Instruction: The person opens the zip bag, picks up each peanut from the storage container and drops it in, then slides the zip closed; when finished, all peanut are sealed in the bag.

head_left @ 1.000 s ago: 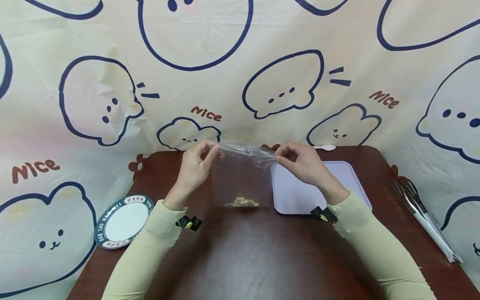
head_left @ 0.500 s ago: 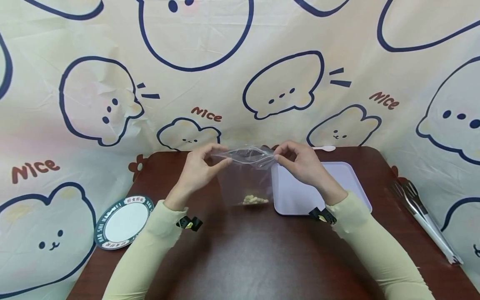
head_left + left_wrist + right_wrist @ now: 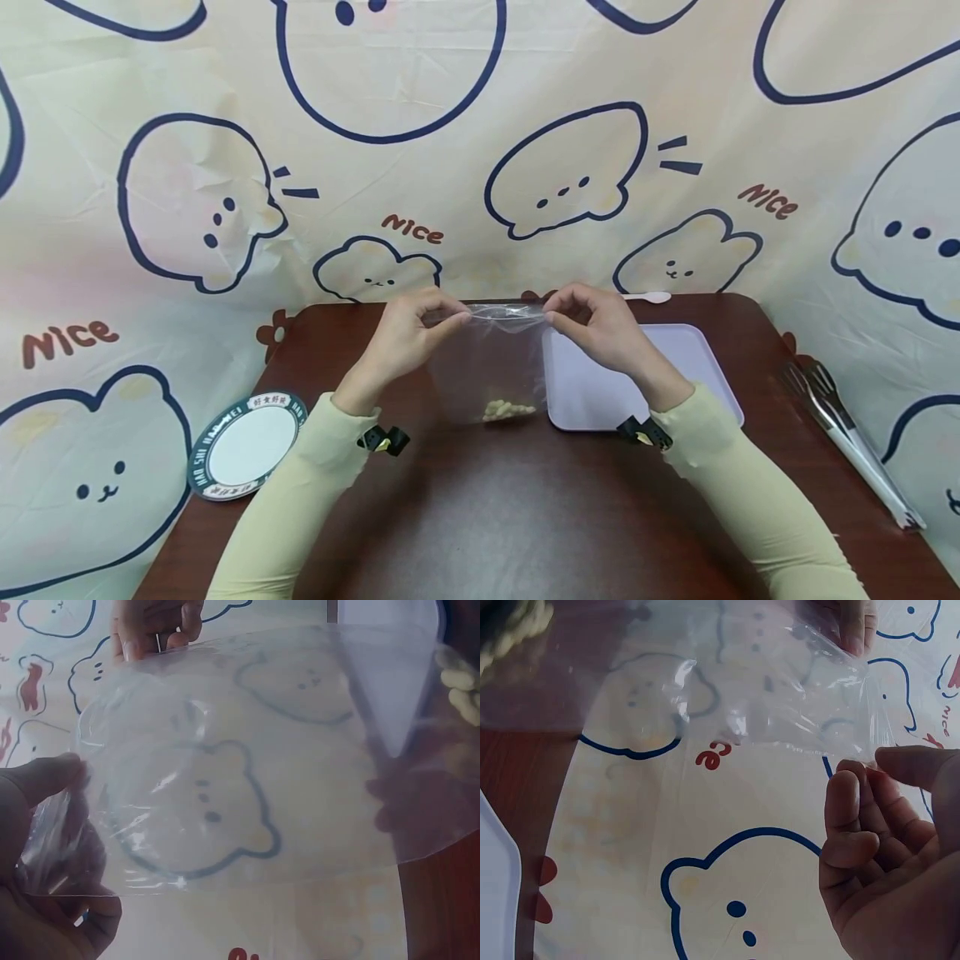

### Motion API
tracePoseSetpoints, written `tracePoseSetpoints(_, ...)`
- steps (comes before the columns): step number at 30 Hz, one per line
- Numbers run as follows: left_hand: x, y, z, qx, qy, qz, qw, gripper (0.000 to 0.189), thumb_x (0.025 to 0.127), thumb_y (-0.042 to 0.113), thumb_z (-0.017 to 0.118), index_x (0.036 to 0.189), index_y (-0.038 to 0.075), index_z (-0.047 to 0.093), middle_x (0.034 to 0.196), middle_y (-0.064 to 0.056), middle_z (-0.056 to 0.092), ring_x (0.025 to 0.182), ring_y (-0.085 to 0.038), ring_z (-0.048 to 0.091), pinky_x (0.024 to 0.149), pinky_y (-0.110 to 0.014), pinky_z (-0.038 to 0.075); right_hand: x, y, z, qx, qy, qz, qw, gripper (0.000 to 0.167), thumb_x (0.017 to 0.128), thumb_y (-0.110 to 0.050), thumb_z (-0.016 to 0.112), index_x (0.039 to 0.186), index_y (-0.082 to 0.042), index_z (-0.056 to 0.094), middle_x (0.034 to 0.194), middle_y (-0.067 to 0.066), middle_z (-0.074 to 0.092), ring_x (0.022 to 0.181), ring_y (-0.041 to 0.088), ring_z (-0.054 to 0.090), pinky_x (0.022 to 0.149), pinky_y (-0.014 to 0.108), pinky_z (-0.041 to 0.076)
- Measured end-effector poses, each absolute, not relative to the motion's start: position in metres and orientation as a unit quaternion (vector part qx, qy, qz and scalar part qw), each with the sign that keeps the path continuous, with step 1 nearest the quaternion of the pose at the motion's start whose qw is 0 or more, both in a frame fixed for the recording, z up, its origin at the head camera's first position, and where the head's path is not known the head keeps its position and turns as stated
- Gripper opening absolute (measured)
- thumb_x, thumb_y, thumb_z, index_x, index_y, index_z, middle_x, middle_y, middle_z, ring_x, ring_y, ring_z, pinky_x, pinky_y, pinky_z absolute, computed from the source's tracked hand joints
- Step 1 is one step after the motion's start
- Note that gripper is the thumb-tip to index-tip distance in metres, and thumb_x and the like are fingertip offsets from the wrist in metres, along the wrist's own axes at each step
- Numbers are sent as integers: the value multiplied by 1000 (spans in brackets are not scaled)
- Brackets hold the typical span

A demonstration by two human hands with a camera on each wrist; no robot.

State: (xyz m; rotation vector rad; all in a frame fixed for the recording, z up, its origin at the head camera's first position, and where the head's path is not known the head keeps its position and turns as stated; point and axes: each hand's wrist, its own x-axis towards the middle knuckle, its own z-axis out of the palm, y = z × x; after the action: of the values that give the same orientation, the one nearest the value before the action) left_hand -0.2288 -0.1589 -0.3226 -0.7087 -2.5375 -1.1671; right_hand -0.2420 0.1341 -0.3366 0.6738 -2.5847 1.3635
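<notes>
A clear zip bag [image 3: 483, 367] hangs upright over the table, with a small heap of pale, peanut-like pieces [image 3: 508, 409] at its bottom. My left hand [image 3: 405, 337] pinches the bag's top left corner between thumb and fingers. At the top right corner, my right hand [image 3: 596, 329] pinches the plastic with thumb and forefinger. The mouth between them looks narrow and slightly rumpled; I cannot tell whether it is sealed. In the left wrist view the bag [image 3: 225, 780] stretches between both hands. The right wrist view shows the pale pieces [image 3: 514, 630] blurred in a corner.
A pale lilac tray [image 3: 600, 396] lies right of the bag, partly under my right forearm. A green-rimmed plate [image 3: 255, 443] is on the left. A white spoon [image 3: 654, 297] lies at the back edge, and metal tongs [image 3: 855, 442] lie at the right.
My left hand has moved right, toward the right hand. The bag's mouth gaped half a second ago and is now narrower. The pale pieces shifted slightly right; the right hand hardly moved.
</notes>
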Motion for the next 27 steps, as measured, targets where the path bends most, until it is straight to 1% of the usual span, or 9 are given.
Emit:
tracePoseSetpoints(5,-229,-161,-324,-242,-867,-416,128,13,93,30,72,100,20,76,99,3,73,91,-12,69,80,-36,58,-243,134,-338,225,-868,438,62,10,92,-24,73,100,-18,71,91,2,70,77,18,63,68,31,51)
tracePoseSetpoints(9,-229,-162,-325,-243,-859,-433,125,15,94,30,70,101,18,76,101,1,73,93,-13,69,82,-36,58,-244,132,-340,225,-879,416,63,7,93,-25,72,96,-18,72,89,0,69,78,17,63,69,32,51)
tracePoseSetpoints(13,-228,-163,-325,-236,-850,-447,147,16,95,30,69,99,16,77,97,0,73,92,-13,70,82,-37,59,-244,133,-341,230,-881,408,65,6,94,-26,71,94,-20,73,89,-1,69,78,16,63,69,33,50)
tracePoseSetpoints(16,-227,-163,-325,-233,-846,-451,165,16,94,29,70,97,16,77,93,0,72,90,-13,70,81,-35,58,-244,133,-340,231,-882,405,66,6,94,-27,71,94,-22,73,89,-2,69,79,16,63,69,34,50)
tracePoseSetpoints(18,-227,-163,-325,-233,-845,-452,167,16,94,30,70,97,15,77,93,0,72,90,-13,70,81,-34,58,-243,134,-340,230,-883,404,67,6,94,-28,71,94,-22,72,89,-2,69,78,16,62,69,34,50)
tracePoseSetpoints(20,-227,-164,-324,-233,-847,-450,162,16,94,30,70,98,15,77,94,0,72,91,-13,70,81,-34,58,-243,134,-339,230,-882,406,68,6,94,-28,71,94,-22,72,90,-2,69,78,16,63,68,34,50)
tracePoseSetpoints(23,-227,-165,-322,-228,-857,-441,140,17,93,32,71,101,18,77,99,2,72,95,-12,70,85,-36,58,-242,133,-339,228,-880,410,72,7,94,-28,71,94,-21,73,90,-2,69,77,16,63,68,33,50)
tracePoseSetpoints(27,-226,-164,-318,-228,-871,-420,110,24,90,38,74,107,22,76,105,4,72,99,-12,70,88,-39,57,-242,132,-339,228,-876,418,73,6,94,-26,71,95,-20,73,90,-1,69,77,17,62,68,32,51)
